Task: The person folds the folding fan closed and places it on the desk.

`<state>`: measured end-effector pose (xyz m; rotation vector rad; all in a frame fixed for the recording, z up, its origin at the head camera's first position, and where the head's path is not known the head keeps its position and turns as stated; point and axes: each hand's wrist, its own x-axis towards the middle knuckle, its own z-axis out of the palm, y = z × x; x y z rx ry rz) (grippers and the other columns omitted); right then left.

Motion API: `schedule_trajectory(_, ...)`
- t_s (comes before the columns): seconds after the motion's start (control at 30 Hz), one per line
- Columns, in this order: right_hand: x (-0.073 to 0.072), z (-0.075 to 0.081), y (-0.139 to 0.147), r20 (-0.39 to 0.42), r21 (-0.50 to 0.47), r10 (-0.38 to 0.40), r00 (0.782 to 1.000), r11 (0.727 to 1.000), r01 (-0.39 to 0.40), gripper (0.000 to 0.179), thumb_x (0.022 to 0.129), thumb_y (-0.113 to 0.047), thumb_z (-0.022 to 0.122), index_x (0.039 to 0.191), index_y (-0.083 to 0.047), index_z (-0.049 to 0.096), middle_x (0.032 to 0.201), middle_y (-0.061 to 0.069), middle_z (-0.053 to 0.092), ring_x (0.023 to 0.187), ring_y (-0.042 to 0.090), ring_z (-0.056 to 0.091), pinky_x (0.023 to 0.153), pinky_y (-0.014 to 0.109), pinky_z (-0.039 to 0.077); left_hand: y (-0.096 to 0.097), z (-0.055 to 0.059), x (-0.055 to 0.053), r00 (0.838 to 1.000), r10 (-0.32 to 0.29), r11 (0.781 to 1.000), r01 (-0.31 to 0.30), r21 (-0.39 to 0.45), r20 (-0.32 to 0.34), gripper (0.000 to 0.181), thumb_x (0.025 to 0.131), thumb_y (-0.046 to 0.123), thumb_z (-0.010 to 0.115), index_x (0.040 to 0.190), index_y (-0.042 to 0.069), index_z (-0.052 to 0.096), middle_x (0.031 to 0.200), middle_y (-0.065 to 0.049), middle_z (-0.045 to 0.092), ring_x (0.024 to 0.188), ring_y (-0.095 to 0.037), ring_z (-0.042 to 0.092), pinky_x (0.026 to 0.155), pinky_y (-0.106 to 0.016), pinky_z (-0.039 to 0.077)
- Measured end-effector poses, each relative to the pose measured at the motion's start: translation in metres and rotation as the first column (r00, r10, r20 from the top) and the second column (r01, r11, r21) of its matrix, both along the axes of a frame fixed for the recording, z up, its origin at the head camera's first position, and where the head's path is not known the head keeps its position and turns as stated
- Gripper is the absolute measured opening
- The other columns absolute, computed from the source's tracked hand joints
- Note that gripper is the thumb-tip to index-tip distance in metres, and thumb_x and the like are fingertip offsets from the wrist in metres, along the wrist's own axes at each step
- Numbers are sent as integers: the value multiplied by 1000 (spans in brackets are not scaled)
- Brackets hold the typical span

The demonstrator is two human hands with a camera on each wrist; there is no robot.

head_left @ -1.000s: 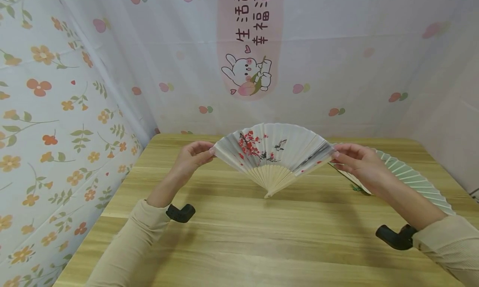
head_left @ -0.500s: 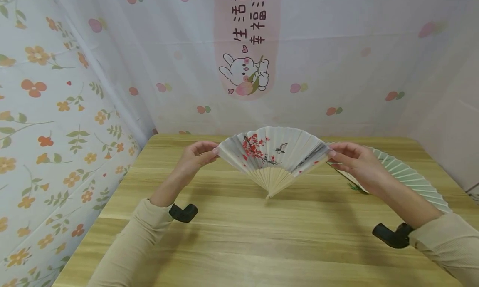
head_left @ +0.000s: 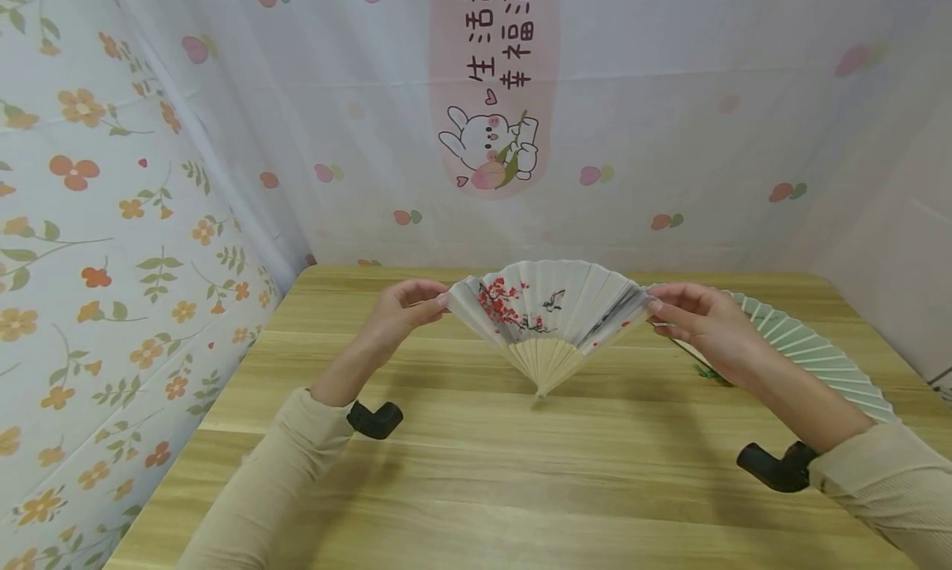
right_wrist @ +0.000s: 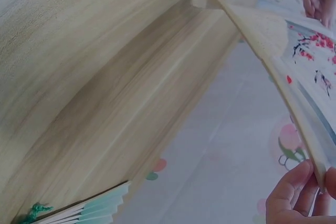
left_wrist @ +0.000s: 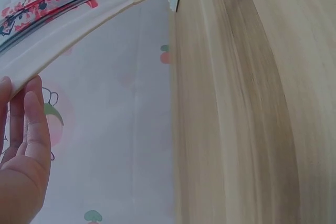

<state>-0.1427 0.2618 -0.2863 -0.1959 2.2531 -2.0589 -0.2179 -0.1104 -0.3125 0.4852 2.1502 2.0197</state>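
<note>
While your left hand [head_left: 397, 314] and right hand [head_left: 702, 318] both pinch the painted fan [head_left: 554, 314] by its top corners, go light and even: left at roughly 9 to 10 o'clock on it, right at 2 to 3, pivot [head_left: 541, 391] at 6. Fan sits straight ahead, 12 o'clock from you, spread, over the tabletop [head_left: 476, 487]; can't tell if the pivot touches the wood. Move both sides at matching speed so the pleats [head_left: 587, 293] follow their creases and don't bunch. Work along the fan's own plane; twisting would probably strain the ribs [head_left: 531, 357]. Hold by the stiff end ribs [right_wrist: 282, 98], since the leaf likely creases easily. Mind the green fan [head_left: 821, 347] at 2 o'clock, partly behind your right forearm [head_left: 806, 401]; a dropped wrist could knock it.
</note>
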Motion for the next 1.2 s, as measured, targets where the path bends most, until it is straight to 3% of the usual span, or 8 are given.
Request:
schedule_trajectory(0.23,0,0,-3,6,-19,5,1000,1000,-5,20,87,-18,57,105,-10,55,95,-3,56,85,10,56,74,20,49,4,2,-2,1000,-23,1000,23,-6,-15,23,86,8,58,105,-5,56,98,-9,59,94,-28,57,86,-39,45)
schedule_trajectory(0.5,-1,0,-5,9,49,-6,1000,999,5,24,87,-21,57,107,-9,53,96,-4,55,85,10,55,75,20,49,8,5,-2,999,-32,999,31,-28,-23,24,86,8,58,105,-5,56,99,-9,60,91,-19,58,83,-33,47)
schedule_trajectory(0.6,-1,-1,-7,15,32,-4,1000,999,3,24,86,-20,58,106,-8,53,96,-3,55,85,10,55,76,21,49,10,5,-2,999,-33,999,32,-29,-30,23,86,7,58,105,-6,56,97,-8,60,90,-20,58,82,-32,48)
schedule_trajectory(0.97,-4,-4,-12,-17,37,21,1000,999,-21,18,87,-19,57,104,-11,57,94,-3,57,84,11,56,74,21,50,17,4,-2,999,-31,998,29,-50,-27,24,86,9,58,105,-5,57,98,-10,60,91,-22,58,85,-39,46)
schedule_trajectory(1.2,-6,-4,-14,10,60,3,1000,998,-4,22,86,-22,58,105,-11,55,95,-3,56,85,10,56,75,21,49,19,6,-2,999,-28,999,27,-44,-21,24,86,8,57,106,-6,56,97,-10,60,92,-22,57,85,-41,46)
